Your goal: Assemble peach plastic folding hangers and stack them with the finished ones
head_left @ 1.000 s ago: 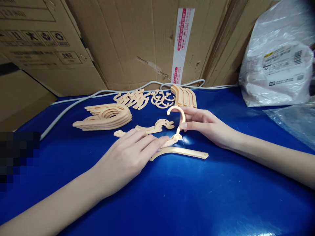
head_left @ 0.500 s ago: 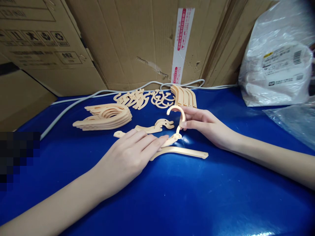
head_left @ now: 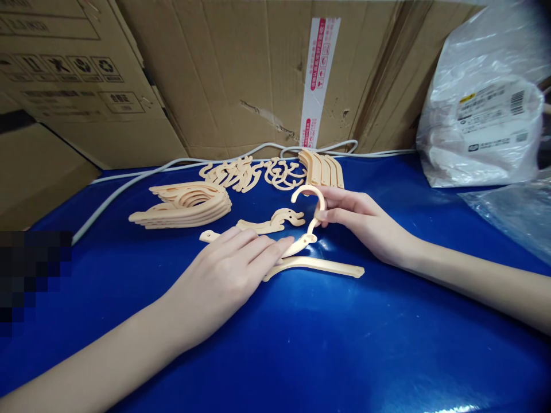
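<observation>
My left hand (head_left: 241, 261) is closed over a cream plastic hanger arm (head_left: 297, 246); the middle of the arm is hidden under my fingers, and one end (head_left: 209, 236) sticks out to the left. Between thumb and fingers, my right hand (head_left: 350, 212) pinches a cream hanger hook (head_left: 317, 198) that curves open to the left. The hook's lower end meets the right end of the arm. A second hanger arm (head_left: 322, 264) lies just in front, near my left fingertips. Another part with a forked end (head_left: 284, 218) rests behind my left hand.
Stacked hanger pieces (head_left: 185, 209) lie at the left, with loose small parts (head_left: 236, 173), hooks (head_left: 284, 174) and a row of arms (head_left: 322, 168) farther back. A grey cable (head_left: 167, 164) runs along cardboard boxes (head_left: 241, 74). At right stands a plastic bag (head_left: 482, 120) on the blue table (head_left: 301, 355).
Both hands keep nearly the same place and grip. The hook and the arm have barely shifted; the whole view has moved very slightly.
</observation>
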